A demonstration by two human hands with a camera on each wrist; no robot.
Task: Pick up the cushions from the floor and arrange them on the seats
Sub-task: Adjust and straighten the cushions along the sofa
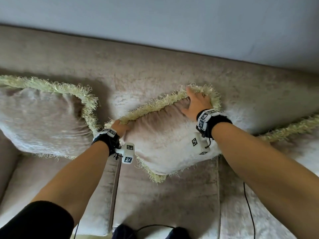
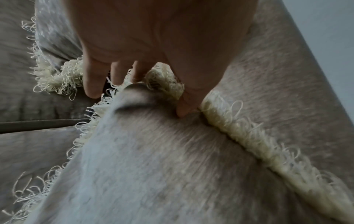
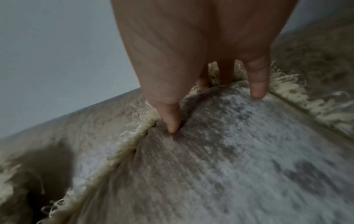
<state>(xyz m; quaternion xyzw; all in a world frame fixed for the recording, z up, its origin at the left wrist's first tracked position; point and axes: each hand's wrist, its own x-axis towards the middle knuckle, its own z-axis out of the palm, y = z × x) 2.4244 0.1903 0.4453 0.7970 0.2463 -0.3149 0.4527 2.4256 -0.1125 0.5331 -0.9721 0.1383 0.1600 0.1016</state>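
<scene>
Soft, light cushion (image 1: 165, 140) — our left hand (image 1: 120, 125) and right hand (image 1: 196, 104) each pinch a fringed top corner; it sags between both grips.

**Beige velvety sofa against a plain wall**

So the backdrop is basically one big sofa (image 1: 155, 69) in a beige, slightly mottled velvet-type fabric, with the nap brushed lighter and darker in patches. Its backrest runs across the frame on a slant, and the seat pads (image 1: 165, 195) are split by seams with thin piping. Behind it is a plain pale grey-blue wall (image 1: 172, 19). Light is soft and even, dimmer in the wrist views.
</scene>
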